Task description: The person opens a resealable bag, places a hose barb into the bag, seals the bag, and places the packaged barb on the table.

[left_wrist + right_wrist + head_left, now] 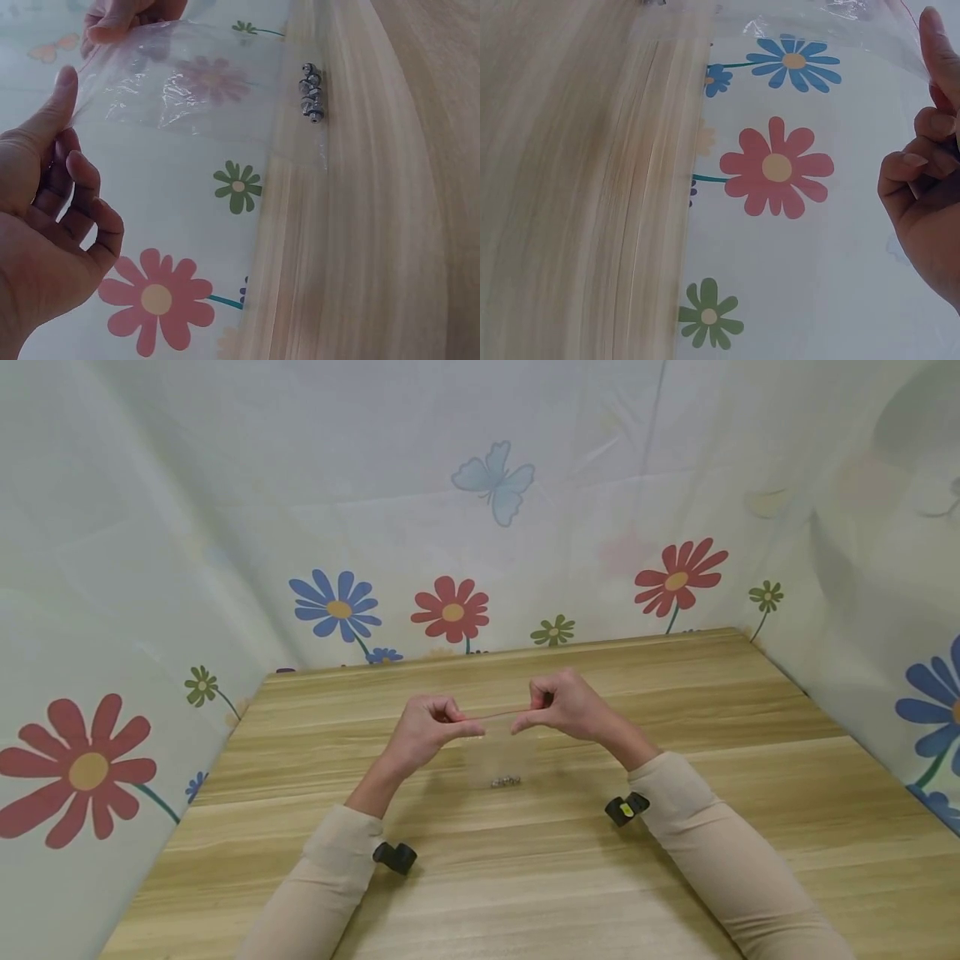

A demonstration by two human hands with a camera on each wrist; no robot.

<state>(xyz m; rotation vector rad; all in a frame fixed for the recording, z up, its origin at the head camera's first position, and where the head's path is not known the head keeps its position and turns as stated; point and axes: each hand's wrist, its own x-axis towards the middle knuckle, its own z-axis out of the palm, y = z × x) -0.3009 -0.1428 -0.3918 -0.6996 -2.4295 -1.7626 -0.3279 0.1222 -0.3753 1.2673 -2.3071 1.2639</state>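
A clear plastic zip bag [498,752] with a red line along its top edge hangs upright between my two hands over the table. Several small metal nuts or bolts [311,94] lie gathered at its bottom; their exact kind is hard to tell. My left hand [427,731] pinches the top left corner between thumb and forefinger. At the opposite top corner, my right hand [570,706] pinches the same edge, its other fingers curled. In the right wrist view only part of the bag [840,26] shows along the top.
The wood-grain table [480,877] spreads under both arms. A white curtain [360,485] printed with flowers and a butterfly stands behind the table and at its sides. Black wrist cameras [395,857] sit at both cuffs.
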